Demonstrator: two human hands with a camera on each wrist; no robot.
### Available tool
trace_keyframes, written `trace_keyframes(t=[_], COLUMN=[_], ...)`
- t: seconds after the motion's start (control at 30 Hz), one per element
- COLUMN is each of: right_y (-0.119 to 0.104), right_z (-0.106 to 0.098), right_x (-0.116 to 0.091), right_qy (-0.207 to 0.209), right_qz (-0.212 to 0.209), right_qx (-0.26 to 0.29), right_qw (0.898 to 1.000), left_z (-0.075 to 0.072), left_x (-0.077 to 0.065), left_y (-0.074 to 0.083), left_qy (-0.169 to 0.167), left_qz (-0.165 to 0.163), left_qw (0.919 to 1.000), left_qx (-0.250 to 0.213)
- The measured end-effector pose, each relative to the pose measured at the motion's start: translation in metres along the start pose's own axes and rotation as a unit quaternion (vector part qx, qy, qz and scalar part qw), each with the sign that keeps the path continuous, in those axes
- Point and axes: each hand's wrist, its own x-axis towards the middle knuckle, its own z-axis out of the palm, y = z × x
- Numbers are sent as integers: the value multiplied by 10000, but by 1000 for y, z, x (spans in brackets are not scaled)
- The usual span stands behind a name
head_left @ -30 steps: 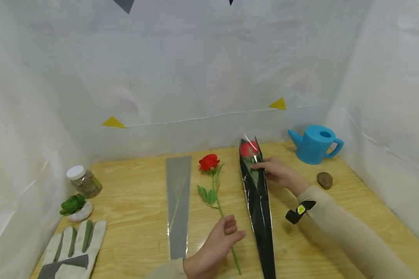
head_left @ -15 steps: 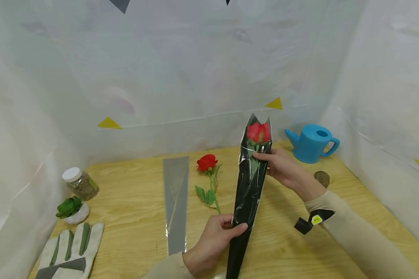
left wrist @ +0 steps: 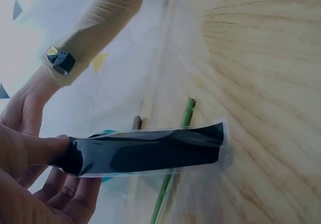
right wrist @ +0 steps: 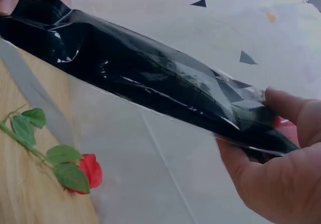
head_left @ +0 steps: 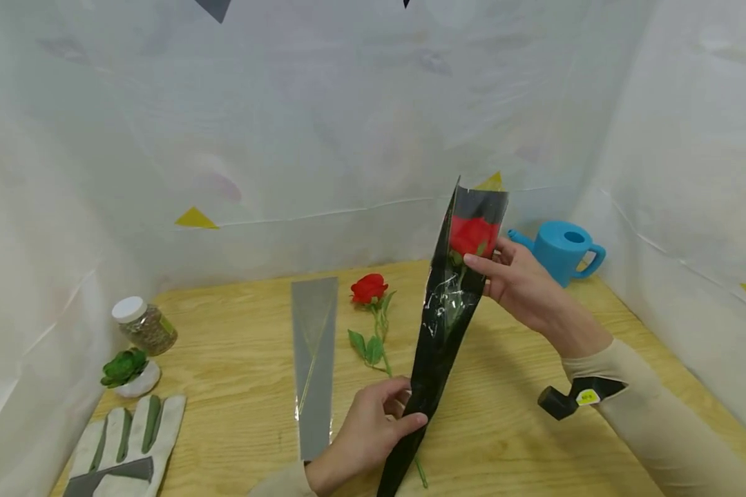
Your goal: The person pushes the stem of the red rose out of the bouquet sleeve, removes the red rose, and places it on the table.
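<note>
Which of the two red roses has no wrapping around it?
The unwrapped red rose with a leafy green stem, lying on the light wooden table. The other red rose is inside the shiny black plastic sleeve that the left hand and right hand hold.

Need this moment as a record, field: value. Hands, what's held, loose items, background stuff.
left hand: grips the lower part of the black sleeve
right hand: holds the sleeve's upper part, thumb just below the bloom
sleeve contents: wrapped red rose
sleeve pose: tilted, upper end raised
loose red rose: on the wooden table, stem partly hidden in head view
grey sleeve: flat, left of loose rose
far left: lidded jar, potted succulent, work glove
back right: blue watering can
</note>
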Motion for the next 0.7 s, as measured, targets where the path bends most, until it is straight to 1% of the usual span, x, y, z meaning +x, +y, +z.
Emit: trace_keyframes(t=[0.03,0.1,0.2,0.3,0.5,0.7], right_y=[-1,-3,-7,-10,-10,-4], right_z=[1,3,5,8,14,16], right_x=[-1,-4,-8,-10,-14,-16], right_qy=[29,115,253,397,763,831], right_qz=[-41,-162,-371,-496,-538,-642], right_qx=[-2,-34,-59,-79,-73,5], right_qw=[10000,9998,9990,9979,9956,9945], left_z=[-1,-1,-3,-5,-5,-5], left_x=[-1,-3,-4,-5,-5,-6], left_y=[1,3,7,12,17,19], left_qy=[30,56,91,153,242,369], left_qz=[31,141,223,289,257,341], left_qw=[9999,9997,9997,9995,9994,9986], left_qx=[121,185,102,27,34,-142])
